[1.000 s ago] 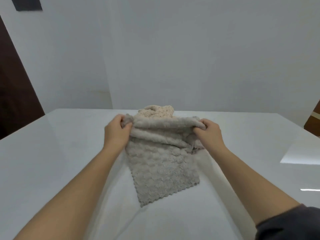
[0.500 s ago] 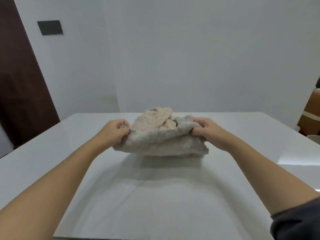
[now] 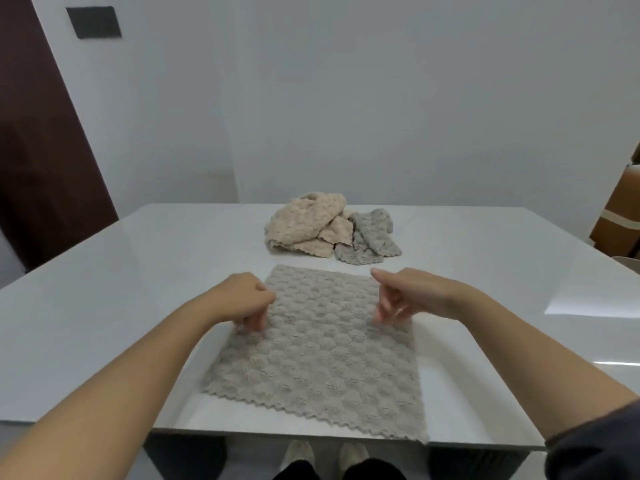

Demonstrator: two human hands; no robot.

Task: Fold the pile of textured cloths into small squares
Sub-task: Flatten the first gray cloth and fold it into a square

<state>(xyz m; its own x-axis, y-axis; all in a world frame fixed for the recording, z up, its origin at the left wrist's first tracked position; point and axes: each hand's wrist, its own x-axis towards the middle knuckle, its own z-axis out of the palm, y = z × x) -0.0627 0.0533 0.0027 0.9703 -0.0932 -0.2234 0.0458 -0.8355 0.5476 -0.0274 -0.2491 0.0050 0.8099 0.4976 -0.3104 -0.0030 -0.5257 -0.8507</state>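
A grey-beige textured cloth point(image 3: 322, 348) with zigzag edges lies spread flat on the white table point(image 3: 138, 289), its near edge close to the table's front rim. My left hand point(image 3: 247, 303) hovers at the cloth's left edge, its loosely curled fingertips just touching the fabric. Over the right edge is my right hand point(image 3: 408, 296), fingers hanging down and relaxed, gripping nothing. Behind the flat cloth sits the pile: a crumpled beige cloth point(image 3: 304, 225) with a crumpled grey cloth point(image 3: 372, 239) against its right side.
The glossy table runs wide to both sides of the cloth. A dark brown door point(image 3: 41, 161) stands at the left and a cardboard box point(image 3: 620, 220) at the right beyond the table. My shoes point(image 3: 325, 457) show below the front edge.
The cloth that both hands held bunched up near the pile now lies flat in front of me. Both hands have let go of it. The camera has tilted down.
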